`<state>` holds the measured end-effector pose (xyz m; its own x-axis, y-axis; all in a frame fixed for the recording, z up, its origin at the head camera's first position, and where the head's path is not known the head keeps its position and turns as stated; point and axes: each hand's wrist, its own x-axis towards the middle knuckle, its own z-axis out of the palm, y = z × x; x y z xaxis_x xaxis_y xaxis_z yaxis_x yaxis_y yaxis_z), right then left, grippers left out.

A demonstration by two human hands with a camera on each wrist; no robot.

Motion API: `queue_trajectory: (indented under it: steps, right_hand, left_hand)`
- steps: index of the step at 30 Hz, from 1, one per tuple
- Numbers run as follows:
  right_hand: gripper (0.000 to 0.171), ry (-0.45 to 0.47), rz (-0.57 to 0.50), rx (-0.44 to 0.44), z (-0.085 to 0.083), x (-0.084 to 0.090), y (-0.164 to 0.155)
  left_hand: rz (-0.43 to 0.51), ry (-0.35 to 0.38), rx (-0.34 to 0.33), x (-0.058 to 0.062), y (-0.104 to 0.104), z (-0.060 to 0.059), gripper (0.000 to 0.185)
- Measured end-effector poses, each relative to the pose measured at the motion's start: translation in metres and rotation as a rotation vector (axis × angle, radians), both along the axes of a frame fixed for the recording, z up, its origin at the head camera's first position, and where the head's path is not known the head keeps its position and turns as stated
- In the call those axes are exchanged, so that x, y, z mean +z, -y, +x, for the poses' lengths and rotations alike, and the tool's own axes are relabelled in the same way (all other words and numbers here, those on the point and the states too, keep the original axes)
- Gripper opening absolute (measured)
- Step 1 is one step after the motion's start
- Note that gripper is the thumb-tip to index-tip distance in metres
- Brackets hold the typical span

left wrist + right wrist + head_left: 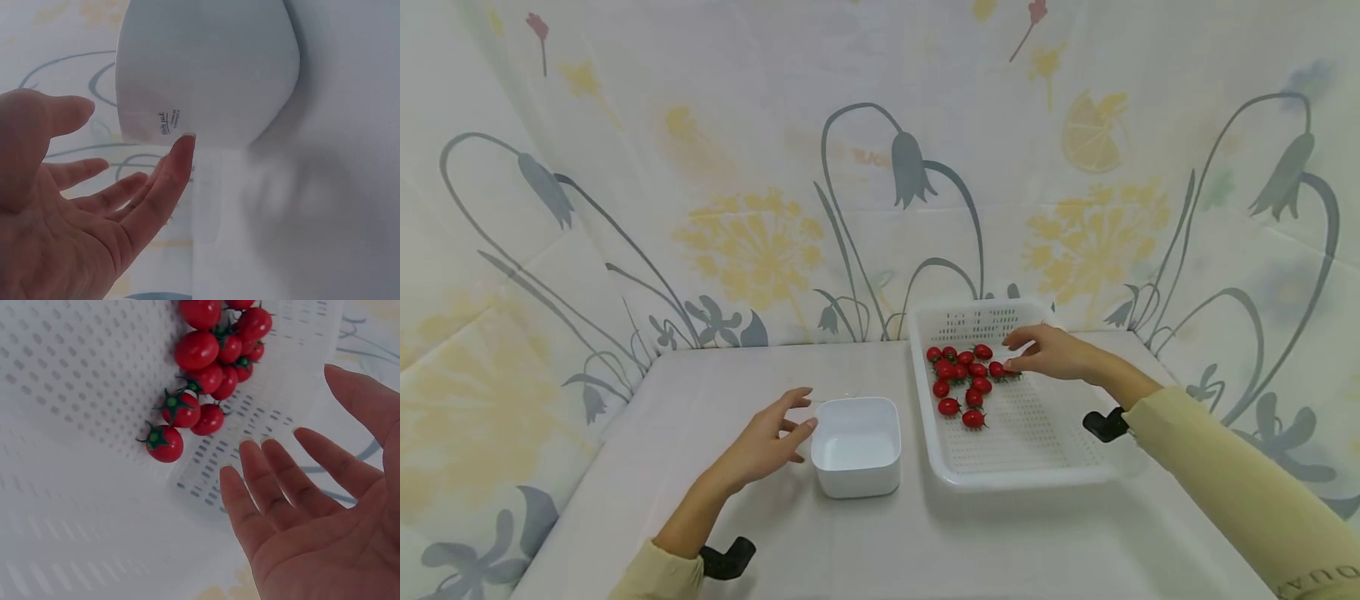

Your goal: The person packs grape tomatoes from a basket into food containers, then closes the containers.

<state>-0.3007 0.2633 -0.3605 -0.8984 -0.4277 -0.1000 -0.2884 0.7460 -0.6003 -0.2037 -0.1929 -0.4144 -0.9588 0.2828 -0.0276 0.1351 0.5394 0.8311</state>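
Note:
Several cherry tomatoes (pixel 973 396), red with green stems, lie in the left and far part of a white perforated plastic basket (pixel 936 454). Over the basket's far right portion, my right hand (pixel 1060 354) hangs with fingers loosely extended beside the tomatoes. The right wrist view shows the right hand (pixel 325 525) holding nothing, apart from the tomatoes (pixel 197 350). Left of the basket stands a small white square box (pixel 857 481), its inside bare. At its left side is my left hand (pixel 767 446), fingers spread. In the left wrist view a fingertip overlaps the box wall (pixel 206 75); contact is unclear.
A white cloth covers the table (pixel 820 550). Behind it rises a curtain (pixel 760 150) printed with grey and yellow flowers. Black wrist straps (pixel 730 560) sit by both sleeves. The basket's raised rim stands right of the box with a narrow gap between.

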Motion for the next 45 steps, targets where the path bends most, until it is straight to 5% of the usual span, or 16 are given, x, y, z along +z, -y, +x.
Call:
queue_trajectory:
  steps: [24, 45]
  right_hand:
    - [0.04, 0.136, -0.023, 0.042, -0.029, -0.034, 0.016]
    - [0.025, 0.212, -0.018, -0.037, -0.036, -0.062, 0.039]
  left_hand:
    - [0.131, 0.089, 0.037, -0.011, -0.011, 0.006, 0.045]
    - [0.17, 0.109, 0.036, -0.013, -0.009, 0.006, 0.043]
